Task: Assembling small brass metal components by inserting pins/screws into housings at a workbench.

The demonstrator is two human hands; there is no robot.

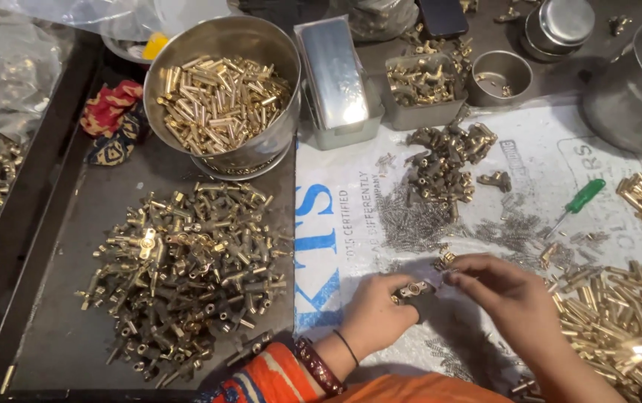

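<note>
At the near edge of the sack (530,149), your left hand (375,313) pinches a brass fitting (413,289) while your right hand (502,287) closes its fingertips on its end; springs (414,220) lie just beyond, brass tubes (619,313) right, within reach.

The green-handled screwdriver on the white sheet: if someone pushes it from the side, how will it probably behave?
The screwdriver would probably roll, since its green handle looks rounded. Its thin metal shaft looks stiff, so it should move as one piece. It seems light, and the scattered small springs around its tip would likely shift with it.
</note>
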